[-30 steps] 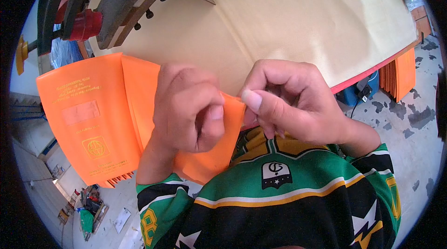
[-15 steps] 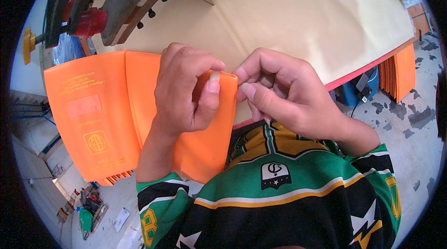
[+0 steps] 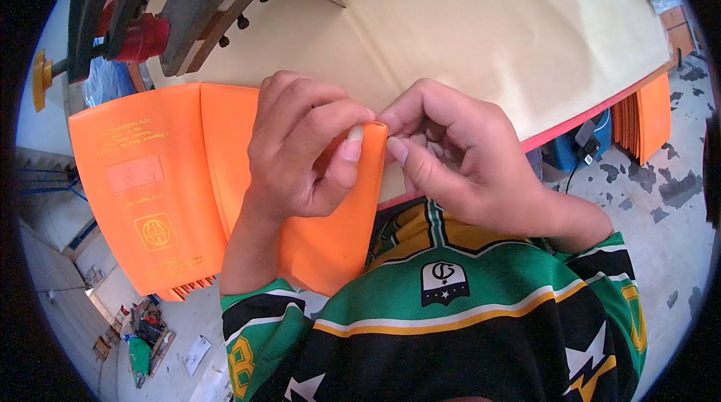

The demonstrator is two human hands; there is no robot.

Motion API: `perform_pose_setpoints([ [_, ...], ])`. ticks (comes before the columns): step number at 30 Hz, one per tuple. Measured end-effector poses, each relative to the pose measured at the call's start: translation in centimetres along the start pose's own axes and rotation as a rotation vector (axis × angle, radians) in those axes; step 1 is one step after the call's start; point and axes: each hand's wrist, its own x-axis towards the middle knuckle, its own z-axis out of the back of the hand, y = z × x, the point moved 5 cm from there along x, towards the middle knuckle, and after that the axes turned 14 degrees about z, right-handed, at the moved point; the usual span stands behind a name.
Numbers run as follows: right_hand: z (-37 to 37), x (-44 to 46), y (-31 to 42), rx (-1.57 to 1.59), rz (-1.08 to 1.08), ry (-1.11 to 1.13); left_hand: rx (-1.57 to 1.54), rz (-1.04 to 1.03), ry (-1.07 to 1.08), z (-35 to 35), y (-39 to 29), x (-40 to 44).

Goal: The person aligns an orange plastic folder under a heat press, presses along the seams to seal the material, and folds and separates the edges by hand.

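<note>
An orange plastic folder cover lies spread open in front of me, with gold print, a globe emblem and a small window on its left panel. My left hand is closed on the cover's upper right corner, the thumb along the near face and the fingers curled over the top. At that same corner, the fingertips and thumb of my right hand pinch the edge. Whatever else may be between the right fingers is hidden. Beneath the cover's lower left edge, more orange layers peek out.
A cream-topped table with a red edge spans the back. A grey and red machine stands at upper left. A stack of orange covers and a blue object with a cord are below the table's right edge.
Both hands stay at the cover's corner. The left fingers and thumb have shifted slightly right, and the right thumb and fingers have closed in nearer the edge.
</note>
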Motion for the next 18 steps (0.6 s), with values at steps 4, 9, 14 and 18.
perform_pose_setpoints([
  [4,-0.2,-0.4,0.9,-0.229,0.095,-0.033,0.025,-0.009,0.014,-0.1,0.0,0.0],
  [9,-0.5,-0.9,1.9,-0.490,0.284,-0.033,0.018,0.003,0.021,-0.6,0.5,0.0],
  [14,0.2,-1.0,2.6,-0.776,0.445,0.008,0.069,0.003,0.080,-0.9,0.3,0.3],
  [18,0.5,-1.0,2.6,-0.856,0.434,0.077,0.113,0.027,0.095,-1.1,0.3,0.4],
])
